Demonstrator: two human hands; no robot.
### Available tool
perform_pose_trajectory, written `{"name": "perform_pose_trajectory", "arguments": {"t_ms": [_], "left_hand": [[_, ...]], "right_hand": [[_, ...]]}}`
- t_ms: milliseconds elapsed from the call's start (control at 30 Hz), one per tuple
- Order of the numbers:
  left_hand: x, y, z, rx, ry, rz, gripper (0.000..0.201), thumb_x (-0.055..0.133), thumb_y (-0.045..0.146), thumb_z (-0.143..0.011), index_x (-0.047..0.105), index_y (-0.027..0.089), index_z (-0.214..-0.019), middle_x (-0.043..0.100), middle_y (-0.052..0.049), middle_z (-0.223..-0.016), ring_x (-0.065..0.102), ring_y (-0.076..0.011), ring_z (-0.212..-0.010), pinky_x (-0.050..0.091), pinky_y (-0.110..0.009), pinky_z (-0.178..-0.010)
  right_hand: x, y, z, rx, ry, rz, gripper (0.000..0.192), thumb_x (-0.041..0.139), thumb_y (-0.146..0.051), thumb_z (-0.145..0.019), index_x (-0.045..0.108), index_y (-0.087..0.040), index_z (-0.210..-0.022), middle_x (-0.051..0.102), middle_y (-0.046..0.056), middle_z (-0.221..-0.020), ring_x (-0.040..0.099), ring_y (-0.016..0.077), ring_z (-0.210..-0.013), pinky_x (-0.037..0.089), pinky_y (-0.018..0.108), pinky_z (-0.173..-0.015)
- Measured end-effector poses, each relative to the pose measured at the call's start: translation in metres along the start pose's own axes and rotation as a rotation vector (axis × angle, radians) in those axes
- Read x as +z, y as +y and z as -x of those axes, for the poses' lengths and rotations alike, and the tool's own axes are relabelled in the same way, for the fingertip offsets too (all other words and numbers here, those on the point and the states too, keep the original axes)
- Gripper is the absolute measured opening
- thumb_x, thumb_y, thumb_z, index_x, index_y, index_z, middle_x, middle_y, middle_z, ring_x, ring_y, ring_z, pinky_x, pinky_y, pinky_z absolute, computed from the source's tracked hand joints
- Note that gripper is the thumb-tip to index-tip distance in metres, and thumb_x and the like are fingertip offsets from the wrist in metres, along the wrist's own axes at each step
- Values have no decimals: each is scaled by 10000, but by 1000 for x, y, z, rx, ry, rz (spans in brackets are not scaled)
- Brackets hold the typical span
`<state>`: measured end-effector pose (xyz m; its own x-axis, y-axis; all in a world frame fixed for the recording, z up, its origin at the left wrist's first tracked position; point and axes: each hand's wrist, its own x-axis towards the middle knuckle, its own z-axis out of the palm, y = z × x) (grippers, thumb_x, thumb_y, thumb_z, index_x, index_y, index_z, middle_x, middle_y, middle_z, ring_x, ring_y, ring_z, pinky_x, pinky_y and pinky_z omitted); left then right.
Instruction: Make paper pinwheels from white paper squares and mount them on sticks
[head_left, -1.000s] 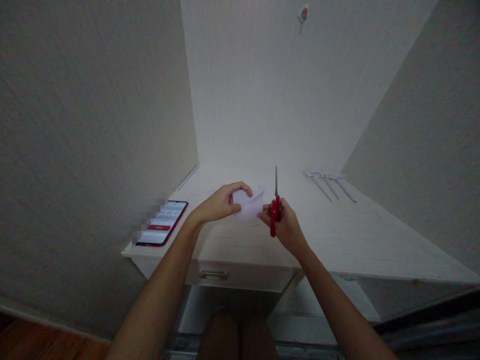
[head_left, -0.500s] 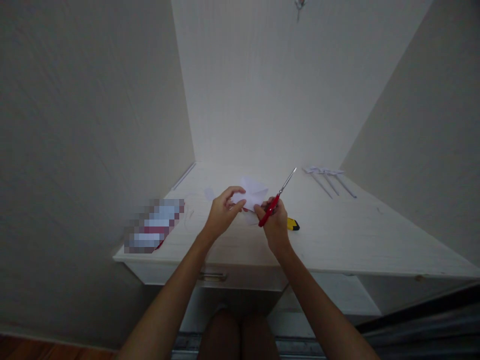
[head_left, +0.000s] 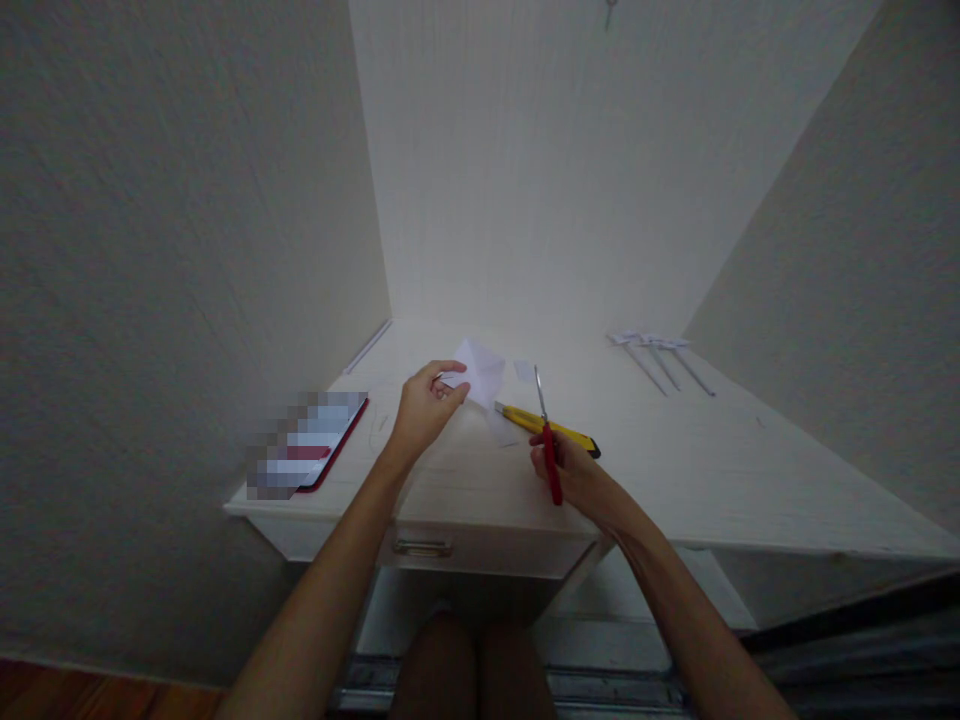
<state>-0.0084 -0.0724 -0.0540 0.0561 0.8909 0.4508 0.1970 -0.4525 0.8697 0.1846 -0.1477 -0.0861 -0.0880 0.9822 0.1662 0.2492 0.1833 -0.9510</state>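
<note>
My left hand [head_left: 431,405] pinches a folded piece of white paper [head_left: 484,370] between thumb and fingers, just above the desk. My right hand [head_left: 566,465] is closed on red-handled scissors [head_left: 552,465], whose metal blades point away from me and look shut. Beside and partly behind that hand lies a yellow utility knife [head_left: 517,414] with a black end. A small paper scrap [head_left: 523,371] rests on the desk beyond the scissors, to the right of the held paper.
The white desk [head_left: 480,490] meets walls at the back and sides. On its left lies a phone [head_left: 330,440] with a red edge, partly blurred. Several white paper sticks with folded tops [head_left: 652,342] lie at the back right. A drawer handle [head_left: 424,548] sits below the front edge.
My right hand has let go of the paper and drawn back toward me, the scissors turning more upright in view. My left hand has shifted slightly left with the paper. More of the utility knife shows.
</note>
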Motion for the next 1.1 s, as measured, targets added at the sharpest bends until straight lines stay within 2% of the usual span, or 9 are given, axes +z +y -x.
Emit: {"name": "perform_pose_trajectory", "arguments": {"t_ms": [100,233,367,467,700,1100], "left_hand": [[-2,8,-4,-32,-7,-26,341,607,248,-649,589,93,-952,536,29,-502,454,-71,-457,330,-168,-456],[-4,19,-6,-49,0,-39,341,605,250,-641,601,81,-938,547,21,-502,457,-74,-453,336,-178,-469],[-4,27,-7,-54,6,-59,327,605,250,-633,614,77,-911,561,11,-509,484,-86,-471,352,-192,-491],[-3,31,-6,-58,6,-83,313,601,244,-635,622,79,-900,563,9,-503,493,-91,-476,359,-199,-503],[0,35,-4,-72,-9,-63,282,607,236,-631,625,85,-869,562,9,-486,506,-98,-470,369,-204,-495],[2,40,-2,-61,-32,-94,271,596,227,-642,629,83,-868,571,-3,-495,516,-102,-484,380,-203,-496]], "right_hand": [[-2,-9,9,46,-132,26,202,560,-312,-730,493,-180,-866,445,-33,-647,383,77,-548,326,228,-493],[-2,-23,17,157,-329,-113,386,629,-377,-686,473,-183,-982,440,-19,-733,400,81,-604,343,240,-539],[3,-28,19,251,-442,-375,499,591,-577,-664,468,-168,-924,398,-24,-690,371,77,-575,295,241,-500],[9,-29,18,331,-504,-489,539,576,-625,-644,457,-160,-889,402,-25,-673,369,77,-561,279,246,-498],[15,-33,14,334,-490,-574,560,552,-651,-634,487,-149,-873,443,-9,-679,424,87,-573,294,235,-501],[15,-40,11,345,-496,-610,580,575,-661,-593,495,-146,-846,433,-23,-638,409,76,-541,275,225,-481]]}}
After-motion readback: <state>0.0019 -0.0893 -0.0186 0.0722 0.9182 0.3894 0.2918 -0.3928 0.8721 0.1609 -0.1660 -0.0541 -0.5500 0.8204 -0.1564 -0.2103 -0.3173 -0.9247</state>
